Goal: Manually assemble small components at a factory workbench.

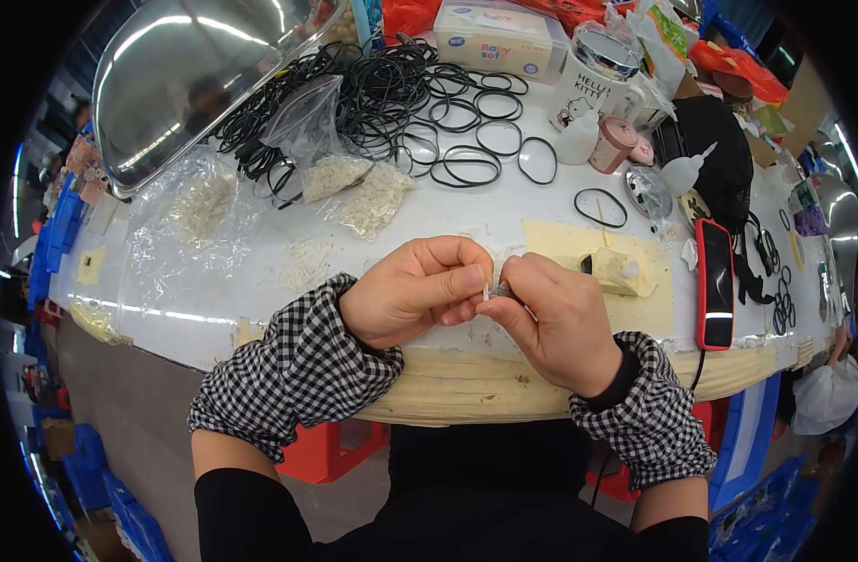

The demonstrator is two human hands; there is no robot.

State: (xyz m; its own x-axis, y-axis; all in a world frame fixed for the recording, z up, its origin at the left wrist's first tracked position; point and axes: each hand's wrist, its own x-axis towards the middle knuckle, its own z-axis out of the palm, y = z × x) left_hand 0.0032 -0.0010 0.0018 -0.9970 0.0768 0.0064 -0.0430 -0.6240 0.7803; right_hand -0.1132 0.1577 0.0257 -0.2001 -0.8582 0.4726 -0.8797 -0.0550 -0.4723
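Observation:
My two hands meet over the table's front edge, fingertips almost touching. My left hand (405, 292) pinches a small whitish piece (487, 292) between thumb and fingers. My right hand (562, 323) is closed beside it, thumb against the bent forefinger; a bit of something greyish shows there, too small and covered to name. Just right of that hand, a pale yellowish block (623, 272) with a dark end rests on a yellow sheet (550, 239). Left of my hands lie loose small whitish pieces (305, 266) and clear bags of similar pieces (373, 201).
A heap of black rubber bands (373, 89) covers the back, with single loops (538, 160) nearer. A clear domed cover (190, 84) stands back left. Toward the right are a lidded white mug (579, 98), a squeeze bottle (683, 172) and a red-cased phone (715, 286) with a cable.

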